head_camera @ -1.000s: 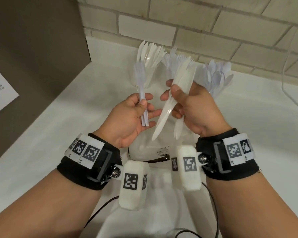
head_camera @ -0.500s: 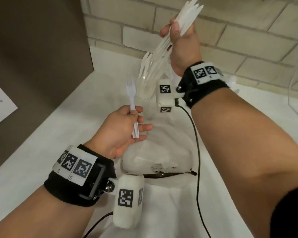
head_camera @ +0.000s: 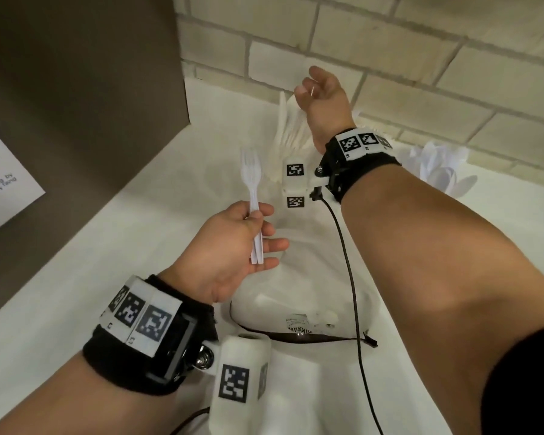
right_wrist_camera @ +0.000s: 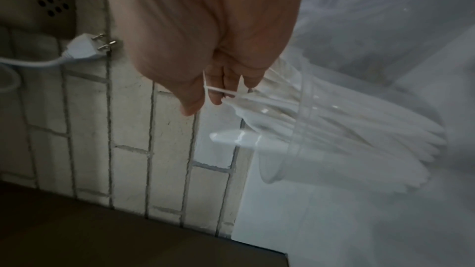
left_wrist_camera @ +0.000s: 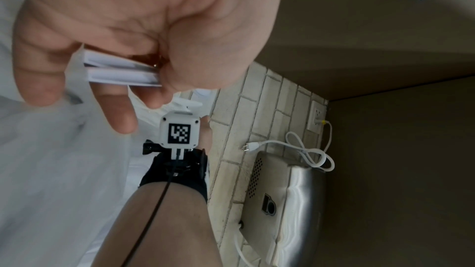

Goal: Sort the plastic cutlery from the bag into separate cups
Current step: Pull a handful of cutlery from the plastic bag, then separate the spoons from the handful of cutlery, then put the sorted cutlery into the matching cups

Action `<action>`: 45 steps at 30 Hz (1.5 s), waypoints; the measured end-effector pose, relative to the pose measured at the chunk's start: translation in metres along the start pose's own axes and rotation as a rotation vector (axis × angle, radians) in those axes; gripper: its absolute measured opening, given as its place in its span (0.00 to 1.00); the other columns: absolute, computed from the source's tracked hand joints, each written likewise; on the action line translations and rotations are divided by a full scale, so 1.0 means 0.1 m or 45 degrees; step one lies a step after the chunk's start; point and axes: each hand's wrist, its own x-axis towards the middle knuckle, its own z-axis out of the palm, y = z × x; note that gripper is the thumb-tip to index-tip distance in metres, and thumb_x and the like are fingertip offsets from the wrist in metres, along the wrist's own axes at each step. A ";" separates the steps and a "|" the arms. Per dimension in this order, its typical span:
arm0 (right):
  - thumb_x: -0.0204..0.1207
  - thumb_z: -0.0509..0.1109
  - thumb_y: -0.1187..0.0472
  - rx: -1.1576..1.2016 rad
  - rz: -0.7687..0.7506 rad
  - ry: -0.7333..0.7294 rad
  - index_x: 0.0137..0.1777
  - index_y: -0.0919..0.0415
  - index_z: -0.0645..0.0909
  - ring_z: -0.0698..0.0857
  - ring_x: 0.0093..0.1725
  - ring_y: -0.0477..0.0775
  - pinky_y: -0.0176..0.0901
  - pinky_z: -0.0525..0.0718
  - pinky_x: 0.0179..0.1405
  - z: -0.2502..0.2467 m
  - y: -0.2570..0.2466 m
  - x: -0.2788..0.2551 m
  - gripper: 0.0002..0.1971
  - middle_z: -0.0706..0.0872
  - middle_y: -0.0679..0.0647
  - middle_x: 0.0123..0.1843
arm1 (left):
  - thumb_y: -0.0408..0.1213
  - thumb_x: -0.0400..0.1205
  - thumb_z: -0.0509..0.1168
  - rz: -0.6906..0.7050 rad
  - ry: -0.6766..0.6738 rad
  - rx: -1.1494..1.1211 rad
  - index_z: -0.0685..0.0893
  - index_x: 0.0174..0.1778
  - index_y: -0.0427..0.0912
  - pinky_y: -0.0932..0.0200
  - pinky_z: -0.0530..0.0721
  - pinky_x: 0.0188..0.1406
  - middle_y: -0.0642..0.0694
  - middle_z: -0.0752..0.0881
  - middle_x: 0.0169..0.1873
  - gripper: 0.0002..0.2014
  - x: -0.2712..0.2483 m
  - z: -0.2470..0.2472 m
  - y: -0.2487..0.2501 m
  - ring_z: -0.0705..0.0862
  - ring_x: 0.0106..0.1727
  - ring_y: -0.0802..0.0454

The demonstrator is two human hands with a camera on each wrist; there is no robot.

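My left hand pinches two white plastic forks by their handles, tines up, over the clear cutlery bag. The left wrist view shows the fork handles under my thumb. My right hand hovers above the clear cup of knives by the wall. Its fingertips pinch the top of a thin white knife that stands with the other knives inside the cup. A cup of spoons stands further right. My right wrist hides whatever is between those two cups.
A brown panel with a paper sheet closes off the left side. The brick wall runs along the back. A metal appliance with a loose white power cord sits against the wall.
My right hand came down from high against the wall, and the bundle of knives it carried now stands in the cup. My left hand still holds the forks in about the same place.
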 end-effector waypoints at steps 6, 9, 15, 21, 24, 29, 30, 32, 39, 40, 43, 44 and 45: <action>0.82 0.58 0.72 -0.168 -0.104 0.089 0.74 0.66 0.72 0.78 0.70 0.47 0.33 0.74 0.71 -0.19 -0.23 -0.10 0.20 0.80 0.58 0.71 | 0.36 0.89 0.53 0.015 0.004 0.074 0.82 0.50 0.47 0.44 0.84 0.57 0.49 0.81 0.34 0.11 -0.05 0.01 0.00 0.90 0.40 0.50; 0.81 0.58 0.73 -0.070 -0.121 0.064 0.67 0.64 0.79 0.83 0.57 0.43 0.28 0.78 0.55 -0.35 -0.47 -0.37 0.17 0.85 0.54 0.60 | 0.37 0.89 0.53 0.036 -0.025 0.127 0.82 0.51 0.48 0.46 0.84 0.57 0.49 0.81 0.36 0.12 -0.08 0.02 0.01 0.89 0.43 0.50; 0.78 0.71 0.56 -0.324 0.015 -0.452 0.64 0.52 0.79 0.81 0.27 0.49 0.41 0.76 0.26 -0.60 -0.77 -1.32 0.15 0.90 0.46 0.45 | 0.36 0.89 0.52 0.107 -0.134 0.227 0.82 0.50 0.50 0.55 0.81 0.44 0.50 0.79 0.36 0.13 -0.19 0.18 0.01 0.85 0.40 0.54; 0.83 0.64 0.65 -0.306 0.025 -0.527 0.65 0.57 0.77 0.77 0.21 0.48 0.42 0.76 0.23 -0.63 -0.68 -1.83 0.12 0.87 0.71 0.47 | 0.35 0.88 0.55 0.203 -0.246 0.468 0.83 0.52 0.47 0.51 0.80 0.62 0.48 0.84 0.41 0.11 -0.27 0.31 -0.04 0.88 0.44 0.53; 0.83 0.62 0.68 -0.213 -0.025 -0.394 0.63 0.59 0.76 0.76 0.21 0.48 0.41 0.77 0.25 -0.81 -0.68 -1.83 0.11 0.85 0.75 0.47 | 0.41 0.84 0.63 0.387 -0.155 0.755 0.82 0.62 0.48 0.60 0.80 0.62 0.51 0.87 0.51 0.12 -0.22 0.26 -0.03 0.86 0.53 0.58; 0.83 0.61 0.69 -0.120 -0.288 0.267 0.68 0.58 0.70 0.79 0.25 0.48 0.40 0.82 0.29 -1.32 -0.80 -1.57 0.15 0.83 0.67 0.47 | 0.57 0.70 0.73 0.709 -0.189 1.222 0.81 0.56 0.64 0.72 0.72 0.64 0.58 0.77 0.63 0.19 -0.30 0.19 0.06 0.77 0.64 0.62; 0.82 0.60 0.68 -0.152 -0.337 0.378 0.67 0.57 0.70 0.79 0.26 0.49 0.40 0.82 0.30 -1.37 -0.80 -1.49 0.15 0.84 0.63 0.47 | 0.65 0.63 0.73 0.690 -0.290 1.436 0.80 0.56 0.69 0.59 0.64 0.76 0.58 0.70 0.70 0.25 -0.32 0.21 0.04 0.67 0.75 0.57; 0.82 0.60 0.67 -0.207 -0.405 0.509 0.64 0.55 0.69 0.80 0.28 0.50 0.38 0.83 0.30 -1.40 -0.76 -1.32 0.13 0.83 0.58 0.45 | 0.72 0.52 0.72 0.599 -0.517 1.830 0.74 0.60 0.75 0.37 0.38 0.81 0.60 0.49 0.81 0.37 -0.33 0.26 -0.05 0.40 0.84 0.48; 0.81 0.59 0.68 -0.421 -0.310 0.483 0.62 0.54 0.70 0.82 0.33 0.54 0.38 0.84 0.30 -1.22 -0.32 -0.81 0.13 0.81 0.53 0.41 | 0.69 0.51 0.75 0.636 -0.564 2.238 0.65 0.70 0.71 0.42 0.47 0.75 0.59 0.36 0.81 0.49 -0.19 0.34 -0.30 0.45 0.81 0.48; 0.81 0.60 0.67 -0.498 -0.259 0.450 0.64 0.55 0.71 0.84 0.35 0.55 0.40 0.85 0.32 -1.19 -0.23 -0.77 0.14 0.82 0.55 0.42 | 0.68 0.53 0.75 0.668 -0.533 2.235 0.66 0.69 0.70 0.45 0.52 0.73 0.59 0.39 0.81 0.46 -0.17 0.34 -0.30 0.49 0.79 0.48; 0.82 0.61 0.64 -0.789 -0.113 0.322 0.68 0.58 0.75 0.88 0.52 0.58 0.43 0.85 0.55 -1.14 0.01 -0.71 0.16 0.86 0.58 0.56 | 0.66 0.59 0.72 0.685 -0.492 2.202 0.71 0.65 0.69 0.46 0.58 0.68 0.57 0.50 0.81 0.37 -0.12 0.33 -0.30 0.56 0.75 0.50; 0.83 0.60 0.64 -0.882 -0.078 0.282 0.69 0.59 0.77 0.85 0.60 0.57 0.36 0.79 0.60 -1.13 0.05 -0.71 0.16 0.85 0.58 0.63 | 0.66 0.60 0.72 0.672 -0.487 2.192 0.72 0.64 0.69 0.46 0.59 0.68 0.59 0.54 0.80 0.35 -0.11 0.32 -0.30 0.57 0.74 0.51; 0.83 0.60 0.64 -0.951 -0.045 0.254 0.70 0.60 0.78 0.82 0.65 0.56 0.29 0.73 0.61 -1.12 0.08 -0.71 0.17 0.82 0.57 0.68 | 0.67 0.61 0.72 0.659 -0.482 2.181 0.73 0.64 0.68 0.47 0.59 0.67 0.60 0.57 0.78 0.34 -0.11 0.31 -0.30 0.58 0.73 0.52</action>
